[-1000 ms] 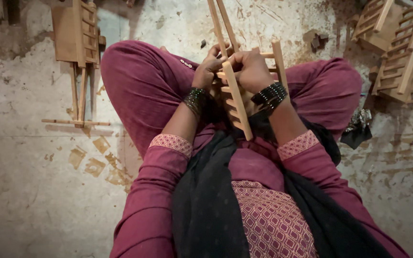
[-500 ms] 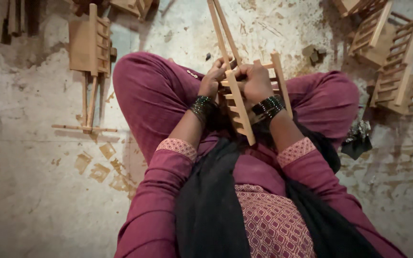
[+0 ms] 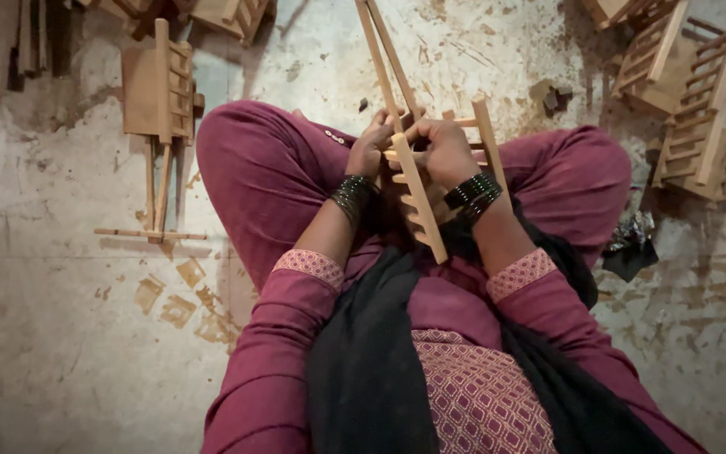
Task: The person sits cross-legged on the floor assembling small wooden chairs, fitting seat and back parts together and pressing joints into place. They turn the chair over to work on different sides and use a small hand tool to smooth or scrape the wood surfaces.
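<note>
Head view: a ladder-like wooden rack is held upright over the lap of a cross-legged seated person, between both hands. The left hand is closed on the near rail's upper end, and the right hand is wrapped around the rungs and far rail, fingers curled shut; the two-sided grip appears to steady the frame while two long thin sticks, rising from between the hands, are kept against its top. The rack's lower end is angled toward the body, likely for support against the lap. Finished racks are seen stacked on the floor at upper right, and another assembly with a flat panel lies at upper left, all well apart from the hands. Compared with the frame half a second earlier, the grip is unchanged; the rack sits marginally lower in view, and the floor pieces are shifted slightly, consistent with head motion.
</note>
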A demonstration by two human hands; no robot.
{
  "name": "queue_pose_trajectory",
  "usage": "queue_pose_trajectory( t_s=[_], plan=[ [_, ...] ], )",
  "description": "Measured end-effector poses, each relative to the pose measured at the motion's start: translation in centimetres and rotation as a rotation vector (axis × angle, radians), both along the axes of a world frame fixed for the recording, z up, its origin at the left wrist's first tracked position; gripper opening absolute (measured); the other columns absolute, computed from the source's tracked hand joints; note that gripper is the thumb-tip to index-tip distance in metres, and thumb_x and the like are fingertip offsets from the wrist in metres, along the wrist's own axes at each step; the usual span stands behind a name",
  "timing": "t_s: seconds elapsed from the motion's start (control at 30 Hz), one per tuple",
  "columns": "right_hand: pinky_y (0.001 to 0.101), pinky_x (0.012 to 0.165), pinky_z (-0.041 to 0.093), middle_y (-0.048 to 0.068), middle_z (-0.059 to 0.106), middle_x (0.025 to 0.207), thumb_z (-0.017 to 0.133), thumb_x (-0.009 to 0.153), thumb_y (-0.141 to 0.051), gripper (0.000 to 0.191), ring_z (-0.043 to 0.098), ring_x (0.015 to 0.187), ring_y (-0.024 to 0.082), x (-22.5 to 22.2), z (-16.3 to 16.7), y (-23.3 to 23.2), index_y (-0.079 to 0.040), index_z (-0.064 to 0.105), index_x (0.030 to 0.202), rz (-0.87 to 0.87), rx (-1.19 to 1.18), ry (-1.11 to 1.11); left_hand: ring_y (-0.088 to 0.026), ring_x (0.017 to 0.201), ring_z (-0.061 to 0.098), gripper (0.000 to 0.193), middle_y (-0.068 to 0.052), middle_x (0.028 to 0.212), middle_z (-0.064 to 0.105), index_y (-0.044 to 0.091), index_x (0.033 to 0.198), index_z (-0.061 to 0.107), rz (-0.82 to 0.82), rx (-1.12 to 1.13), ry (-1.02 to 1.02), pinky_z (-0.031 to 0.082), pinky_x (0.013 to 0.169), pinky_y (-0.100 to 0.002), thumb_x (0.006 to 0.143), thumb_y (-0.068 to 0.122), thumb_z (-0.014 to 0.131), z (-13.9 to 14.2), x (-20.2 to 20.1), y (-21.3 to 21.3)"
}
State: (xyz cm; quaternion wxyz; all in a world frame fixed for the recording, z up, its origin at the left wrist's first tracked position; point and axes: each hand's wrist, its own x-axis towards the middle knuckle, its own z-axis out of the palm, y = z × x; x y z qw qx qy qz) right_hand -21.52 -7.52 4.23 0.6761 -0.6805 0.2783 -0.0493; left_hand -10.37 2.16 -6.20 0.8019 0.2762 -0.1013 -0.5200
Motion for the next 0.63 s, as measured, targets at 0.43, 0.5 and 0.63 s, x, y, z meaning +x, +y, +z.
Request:
queue_pose_trajectory(
  t_s=[0.43,0.5,0.63],
  plan=[
    [0.0316,0.066,0.056,0.01,0.074,0.08,0.09,0.069,-0.009,0.025,0.071,0.072,0.018,-1.7,-0.3,0.3,-0.006,0.076,0.09,0.011,-0.694,-0.039,-0.029,0.13,0.061,0.037,-0.02,0.144,0.057,0.0,0.139,0.047,-0.007,-0.033,0.075,0.054,0.107,-0.041,0.11,0.023,0.046,0.0,0.5,-0.4],
    [0.0321,0.067,0.056,0.009,0.076,0.081,0.086,0.076,-0.008,0.017,0.071,0.073,0.02,-0.6,-0.2,0.1,-0.007,0.077,0.09,-0.049,-0.665,0.018,-0.03,0.125,0.061,0.038,-0.019,0.142,0.057,0.001,0.139,0.047,0.005,-0.041,0.075,0.054,0.102,-0.042,0.11,0.024,0.047,0.0,0.5,-1.0],
    [0.0369,0.073,0.056,0.014,0.072,0.085,0.093,0.078,-0.012,0.024,0.069,0.08,0.026,-1.0,0.4,0.9,-0.003,0.073,0.086,-0.269,-1.022,-0.083,-0.035,0.121,0.058,0.047,-0.021,0.143,0.058,-0.002,0.145,0.048,0.016,0.065,-0.026,0.053,0.097,-0.044,0.112,0.031,0.049,-0.8,0.6,-0.8]
  ],
)
